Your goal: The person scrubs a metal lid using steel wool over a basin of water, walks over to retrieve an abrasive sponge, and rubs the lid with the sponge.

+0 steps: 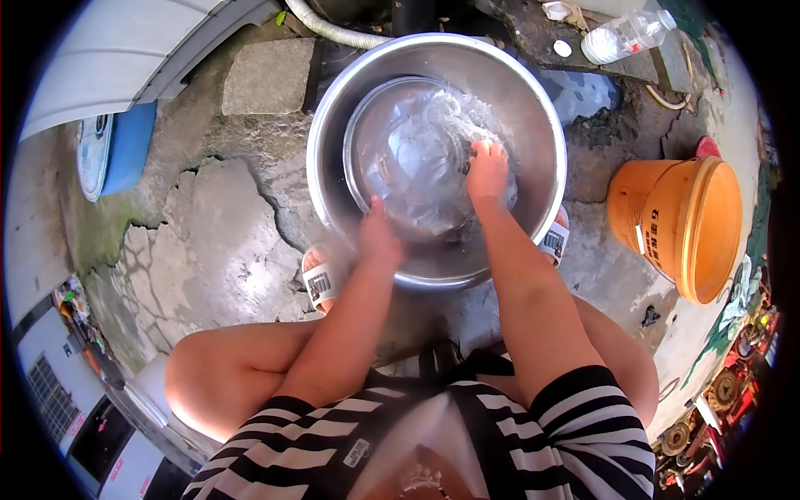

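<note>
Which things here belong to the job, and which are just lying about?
Part of the job:
left hand
right hand
large metal basin
smaller metal basin inside it
splashing water

Apparently just lying about:
orange bucket
plastic bottle
blue container
ribbed hose

Large basin (537,158) silver; inner bowl (360,150) silver. Bucket (667,221) orange, black lettering. Shirt (575,429) black-and-white striped. Barrel (133,148) blue. Slippers (319,284) white, dark print. Floor (225,242) mottled grey.

It was an outdoor yard, though whether of a home or a workshop could not be told: sunlight fell on cracked concrete (212,225), a ribbed hose (333,32) showed at the back, a blue container (132,150) and orange bucket (650,204) sat around, and jumbled metal parts (727,390) lay rightward.
</note>
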Motion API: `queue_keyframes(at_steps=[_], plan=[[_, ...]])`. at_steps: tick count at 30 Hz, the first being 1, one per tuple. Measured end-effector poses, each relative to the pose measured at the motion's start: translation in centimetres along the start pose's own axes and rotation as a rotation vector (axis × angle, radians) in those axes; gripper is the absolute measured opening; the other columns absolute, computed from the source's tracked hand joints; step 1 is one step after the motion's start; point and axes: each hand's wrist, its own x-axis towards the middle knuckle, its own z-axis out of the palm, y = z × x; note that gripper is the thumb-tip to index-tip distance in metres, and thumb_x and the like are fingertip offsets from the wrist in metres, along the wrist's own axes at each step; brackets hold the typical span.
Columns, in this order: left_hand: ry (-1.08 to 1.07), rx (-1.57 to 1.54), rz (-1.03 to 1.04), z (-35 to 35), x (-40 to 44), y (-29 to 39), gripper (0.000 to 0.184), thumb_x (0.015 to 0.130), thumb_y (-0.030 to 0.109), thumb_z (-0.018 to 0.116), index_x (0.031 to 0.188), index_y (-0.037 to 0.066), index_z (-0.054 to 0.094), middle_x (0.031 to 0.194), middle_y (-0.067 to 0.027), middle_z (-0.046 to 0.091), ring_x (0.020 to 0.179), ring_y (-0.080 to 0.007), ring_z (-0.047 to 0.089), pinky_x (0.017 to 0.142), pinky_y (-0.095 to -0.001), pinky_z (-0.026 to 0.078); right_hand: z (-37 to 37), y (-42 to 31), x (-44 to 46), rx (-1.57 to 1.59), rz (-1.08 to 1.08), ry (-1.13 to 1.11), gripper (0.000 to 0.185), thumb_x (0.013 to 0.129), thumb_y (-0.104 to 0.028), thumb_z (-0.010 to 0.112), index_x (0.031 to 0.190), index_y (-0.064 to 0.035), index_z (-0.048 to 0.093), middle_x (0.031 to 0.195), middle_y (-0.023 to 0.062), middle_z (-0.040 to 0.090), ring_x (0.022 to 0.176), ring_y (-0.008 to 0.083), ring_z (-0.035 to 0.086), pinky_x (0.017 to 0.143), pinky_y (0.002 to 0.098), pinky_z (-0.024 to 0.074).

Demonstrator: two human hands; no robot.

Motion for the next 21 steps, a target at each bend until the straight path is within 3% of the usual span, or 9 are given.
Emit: queue_keyframes(at_steps=[3, 4, 5, 6, 8, 13, 16, 19, 21], plan=[[-0.081, -0.018, 0.095, 1.4, -1.3, 1.7, 0.044, 0.108, 0.029, 0.064, 0.143, 0.004, 0.056, 0.142, -0.0108, 0.064, 0.132, -0.0297, 0.06, 0.115, -0.0514, 0.045, -0.1, 0.8, -2.3, -0.005, 0.231, -0.044, 0.024, 0.092, -0.009, 0.072, 0.114, -0.0062, 0.065, 0.115, 0.0186, 0.064, 0.11, 0.041, 0.06, 0.096, 0.0491, 0.0494], [-0.062, 0.01, 0.046, 1.3, -1.0, 1.1, 0.04, 0.107, 0.03, 0.066, 0.137, 0.004, 0.06, 0.132, -0.0102, 0.066, 0.12, -0.0288, 0.063, 0.105, -0.0494, 0.049, 0.0, 0.1, -4.2, 0.014, 0.284, -0.085, 0.025, 0.092, -0.01, 0.072, 0.115, -0.0053, 0.064, 0.115, 0.02, 0.064, 0.111, 0.042, 0.06, 0.096, 0.0497, 0.0494], [-0.044, 0.041, -0.001, 0.9, -0.2, 0.4, 0.036, 0.105, 0.03, 0.068, 0.131, 0.005, 0.064, 0.122, -0.0096, 0.068, 0.108, -0.0279, 0.067, 0.094, -0.0473, 0.054, 1.6, -0.2, -6.7, 0.105, 0.092, -0.048, 0.028, 0.091, -0.011, 0.074, 0.116, -0.0041, 0.063, 0.113, 0.0206, 0.063, 0.107, 0.0435, 0.061, 0.094, 0.0516, 0.0504], [-0.024, 0.072, -0.042, 0.6, 0.3, 0.1, 0.033, 0.104, 0.031, 0.071, 0.125, 0.006, 0.068, 0.112, -0.0089, 0.071, 0.097, -0.0269, 0.07, 0.084, -0.0453, 0.058, 1.5, -3.3, -8.3, 0.154, 0.154, -0.143, 0.026, 0.091, -0.01, 0.073, 0.114, -0.0049, 0.063, 0.112, 0.0205, 0.063, 0.106, 0.0443, 0.062, 0.092, 0.0519, 0.0509], [0.038, 0.12, -0.074, 0.1, -0.1, -1.0, 0.032, 0.105, 0.029, 0.069, 0.126, 0.004, 0.068, 0.111, -0.0103, 0.073, 0.1, -0.027, 0.072, 0.084, -0.0437, 0.059, 2.1, -8.2, -10.4, 0.45, -0.048, -0.178, 0.026, 0.09, -0.009, 0.074, 0.113, -0.0057, 0.065, 0.113, 0.0197, 0.063, 0.108, 0.0433, 0.062, 0.093, 0.0513, 0.0511], [0.039, 0.171, -0.057, 0.6, -1.4, -0.1, 0.029, 0.106, 0.021, 0.066, 0.13, 0.006, 0.063, 0.121, -0.0088, 0.07, 0.108, -0.0272, 0.069, 0.087, -0.0461, 0.058, 1.6, -11.2, -1.9, 0.381, -0.386, -0.18, 0.022, 0.088, -0.007, 0.074, 0.109, -0.0115, 0.07, 0.105, 0.0109, 0.063, 0.104, 0.0356, 0.064, 0.088, 0.046, 0.0538], [0.181, 0.247, 0.095, 1.4, -2.3, 0.2, 0.03, 0.105, 0.017, 0.068, 0.132, 0.005, 0.062, 0.123, -0.0093, 0.07, 0.109, -0.0261, 0.069, 0.091, -0.042, 0.057, 3.0, -4.3, 4.3, 0.09, -0.294, -0.078, 0.021, 0.088, -0.009, 0.073, 0.109, -0.0132, 0.071, 0.106, 0.0093, 0.065, 0.107, 0.0337, 0.063, 0.09, 0.0459, 0.0545], [0.016, 0.118, 0.281, 2.1, -2.7, 2.9, 0.034, 0.104, 0.02, 0.07, 0.133, 0.003, 0.062, 0.127, -0.0097, 0.069, 0.11, -0.0257, 0.069, 0.097, -0.0409, 0.055, -0.1, 1.1, 4.9, -0.142, -0.045, -0.024, 0.022, 0.091, -0.006, 0.068, 0.112, -0.0132, 0.069, 0.111, 0.0114, 0.065, 0.109, 0.0358, 0.063, 0.093, 0.0471, 0.0538], [-0.061, 0.101, 0.259, 2.7, -2.9, 3.7, 0.04, 0.104, 0.025, 0.071, 0.134, 0.001, 0.062, 0.131, -0.0098, 0.069, 0.117, -0.027, 0.066, 0.104, -0.045, 0.052, -0.6, 2.4, 1.7, -0.157, 0.073, -0.049, 0.024, 0.092, -0.005, 0.067, 0.116, -0.0105, 0.066, 0.115, 0.0154, 0.064, 0.109, 0.0391, 0.062, 0.094, 0.0494, 0.0529]])
